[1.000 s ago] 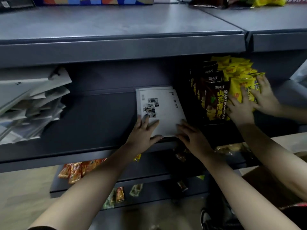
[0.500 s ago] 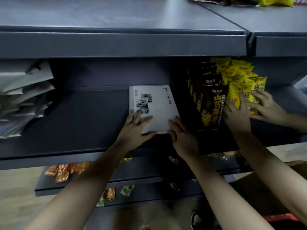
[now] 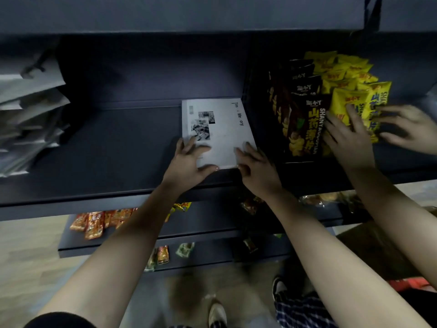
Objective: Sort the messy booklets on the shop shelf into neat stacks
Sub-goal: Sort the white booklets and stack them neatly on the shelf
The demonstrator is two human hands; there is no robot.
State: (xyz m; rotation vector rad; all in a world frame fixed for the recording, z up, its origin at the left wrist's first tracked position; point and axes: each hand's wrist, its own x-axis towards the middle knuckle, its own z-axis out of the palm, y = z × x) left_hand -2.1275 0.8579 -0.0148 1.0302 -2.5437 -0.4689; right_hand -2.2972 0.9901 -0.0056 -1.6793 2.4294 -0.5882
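1. Stack: white booklets flat on the shelf. Long axis runs front to back, slightly skewed.
2. My left hand lies on the stack's near left corner. Fingers are straight and spread, the thumb runs along the near edge, and it grips nothing.
3. My right hand presses its fingers against the stack's near right corner. It also has no grip.
4. Pile: the unsorted booklets sit well left of the stack, splayed and tilted, loose edges facing the stack.
5. Judgement: the next booklet lies leftward of the stack, so my left hand is the nearer one. It should reach across while the right hand holds the stack square.
6. Bags stand just right of the stack, so I avoid pushing rightward.
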